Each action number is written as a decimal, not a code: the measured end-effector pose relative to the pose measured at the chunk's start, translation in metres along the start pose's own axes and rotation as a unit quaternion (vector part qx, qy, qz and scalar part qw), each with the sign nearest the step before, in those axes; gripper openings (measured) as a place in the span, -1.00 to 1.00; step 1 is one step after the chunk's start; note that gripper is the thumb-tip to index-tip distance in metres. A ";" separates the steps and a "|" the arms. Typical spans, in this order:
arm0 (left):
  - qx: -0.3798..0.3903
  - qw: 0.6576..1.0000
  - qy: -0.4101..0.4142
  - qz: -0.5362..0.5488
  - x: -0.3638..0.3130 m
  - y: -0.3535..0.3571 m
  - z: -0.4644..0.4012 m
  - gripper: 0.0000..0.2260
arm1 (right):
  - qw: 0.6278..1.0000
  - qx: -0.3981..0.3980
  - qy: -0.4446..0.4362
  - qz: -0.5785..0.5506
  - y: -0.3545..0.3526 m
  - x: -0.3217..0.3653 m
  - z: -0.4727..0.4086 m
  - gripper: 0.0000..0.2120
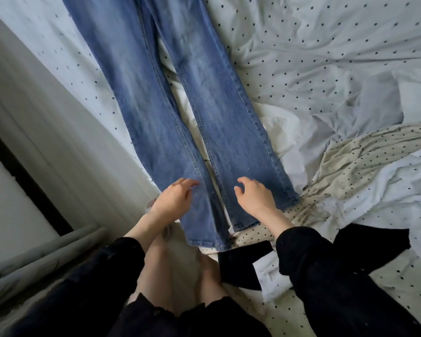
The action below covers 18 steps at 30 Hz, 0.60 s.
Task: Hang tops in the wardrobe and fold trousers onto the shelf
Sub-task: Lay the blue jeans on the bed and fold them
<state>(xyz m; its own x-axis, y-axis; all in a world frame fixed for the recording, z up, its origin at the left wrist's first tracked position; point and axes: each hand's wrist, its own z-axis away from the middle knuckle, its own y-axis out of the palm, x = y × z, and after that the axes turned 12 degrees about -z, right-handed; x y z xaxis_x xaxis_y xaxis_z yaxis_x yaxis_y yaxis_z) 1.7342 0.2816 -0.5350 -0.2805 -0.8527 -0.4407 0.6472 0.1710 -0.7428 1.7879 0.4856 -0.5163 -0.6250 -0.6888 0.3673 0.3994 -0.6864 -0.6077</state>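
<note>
Bed (338,57) covered in rumpled white bedding with small dark dots. Blue jeans (180,105) spread flat along it, legs side by side, hems at the near edge. Cream dotted garment (365,152) crumpled right of the hems. Black garment (243,266) at the near edge.

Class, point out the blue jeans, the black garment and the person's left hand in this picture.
blue jeans (156,113): head view, on the left leg's denim.
black garment (238,268): head view, on its flat part below the hems.
left hand (175,198): head view, on its back.
</note>
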 end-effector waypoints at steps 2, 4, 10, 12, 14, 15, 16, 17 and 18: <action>-0.031 0.999 -0.029 0.023 0.022 -0.031 -0.012 -0.68 | 1.000 -0.005 -0.022 -0.016 -0.010 0.037 -0.014 -0.59; -0.063 0.996 -0.054 0.036 0.046 -0.066 -0.027 -0.68 | 0.999 -0.017 -0.043 -0.024 -0.025 0.079 -0.032 -0.57; -0.142 0.979 -0.090 0.117 0.140 -0.201 -0.120 -0.70 | 0.989 -0.106 -0.083 -0.058 -0.078 0.229 -0.121 -0.54; -0.166 0.971 -0.108 0.135 0.183 -0.260 -0.174 -0.69 | 0.980 -0.154 -0.105 -0.064 -0.090 0.289 -0.175 -0.53; -0.190 0.957 -0.135 0.170 0.207 -0.301 -0.207 -0.67 | 0.972 -0.178 -0.146 -0.040 -0.093 0.330 -0.209 -0.52; -0.199 0.948 -0.151 0.198 0.225 -0.325 -0.228 -0.65 | 0.970 -0.180 -0.163 -0.020 -0.094 0.357 -0.233 -0.51; -0.203 0.937 -0.166 0.230 0.240 -0.346 -0.249 -0.63 | 0.965 -0.189 -0.179 -0.009 -0.096 0.381 -0.253 -0.50; -0.206 0.925 -0.183 0.262 0.250 -0.362 -0.264 -0.60 | 0.961 -0.198 -0.192 0.012 -0.099 0.400 -0.265 -0.49; -0.203 0.912 -0.199 0.294 0.260 -0.376 -0.279 -0.58 | 0.955 -0.210 -0.207 0.037 -0.103 0.415 -0.278 -0.47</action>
<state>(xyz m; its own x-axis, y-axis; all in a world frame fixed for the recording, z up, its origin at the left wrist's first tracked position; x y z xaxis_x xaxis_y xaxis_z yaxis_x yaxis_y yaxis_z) 1.2206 0.1333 -0.5109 0.3628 -0.6517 -0.6660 0.2641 0.7573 -0.5972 1.3007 0.3348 -0.4974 -0.2527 -0.8245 0.5063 0.0735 -0.5381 -0.8397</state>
